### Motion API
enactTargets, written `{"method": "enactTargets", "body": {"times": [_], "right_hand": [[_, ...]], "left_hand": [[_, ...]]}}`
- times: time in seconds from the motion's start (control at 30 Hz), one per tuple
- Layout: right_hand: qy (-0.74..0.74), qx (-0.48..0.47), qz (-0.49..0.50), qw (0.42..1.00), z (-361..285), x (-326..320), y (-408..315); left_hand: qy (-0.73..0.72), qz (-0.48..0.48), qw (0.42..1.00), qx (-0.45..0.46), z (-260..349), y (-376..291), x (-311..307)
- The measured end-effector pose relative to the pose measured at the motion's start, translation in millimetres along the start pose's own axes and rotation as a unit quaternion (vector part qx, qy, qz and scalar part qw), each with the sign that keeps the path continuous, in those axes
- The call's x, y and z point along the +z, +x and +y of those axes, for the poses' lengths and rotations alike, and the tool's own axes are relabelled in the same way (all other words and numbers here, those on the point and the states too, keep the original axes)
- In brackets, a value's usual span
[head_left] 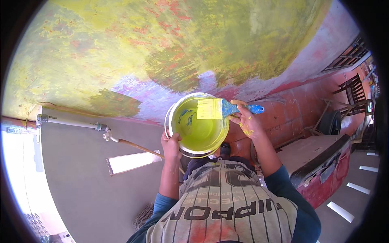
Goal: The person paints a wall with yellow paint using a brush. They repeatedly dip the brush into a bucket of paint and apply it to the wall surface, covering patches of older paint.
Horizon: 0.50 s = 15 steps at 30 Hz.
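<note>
My left hand (172, 144) grips the rim of a round white plastic bucket (225, 133) at its lower left, the thumb over the edge. Yellow-green paint coats the bucket's inside. In my right hand (245, 119), spotted with yellow paint, is the blue handle of a wide paintbrush (209, 108). Its yellow-coated bristles point left, over the bucket's opening. Beyond the bucket rises a wall (188, 45) covered in patchy yellow-green paint, with red and pale lilac areas showing.
At left a white pipe (73, 122) with a tap (107, 135) and brown hose runs along a grey wall. On the right are a red and grey chest (322, 170), a wheel (331, 122) and a dark wooden chair (354, 91) on a reddish floor.
</note>
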State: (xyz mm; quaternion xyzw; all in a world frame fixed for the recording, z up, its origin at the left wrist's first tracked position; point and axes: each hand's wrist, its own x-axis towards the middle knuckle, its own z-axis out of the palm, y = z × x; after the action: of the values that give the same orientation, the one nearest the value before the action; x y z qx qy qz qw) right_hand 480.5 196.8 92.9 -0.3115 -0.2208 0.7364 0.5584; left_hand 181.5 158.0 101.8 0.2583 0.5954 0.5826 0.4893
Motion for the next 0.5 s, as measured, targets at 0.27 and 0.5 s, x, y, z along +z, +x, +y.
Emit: {"method": "enactTargets", "body": {"times": [0.27,0.5], "right_hand": [[0.172,-0.012,0.089,0.981,32,-14,-13],[0.229,-0.012,0.121,0.966,62,-29,-8]], "left_hand": [[-0.081,0.113,0.984,-0.112,-38,8,-64],[-0.240,0.054,0.939,-0.239,-72,19,-137]]}}
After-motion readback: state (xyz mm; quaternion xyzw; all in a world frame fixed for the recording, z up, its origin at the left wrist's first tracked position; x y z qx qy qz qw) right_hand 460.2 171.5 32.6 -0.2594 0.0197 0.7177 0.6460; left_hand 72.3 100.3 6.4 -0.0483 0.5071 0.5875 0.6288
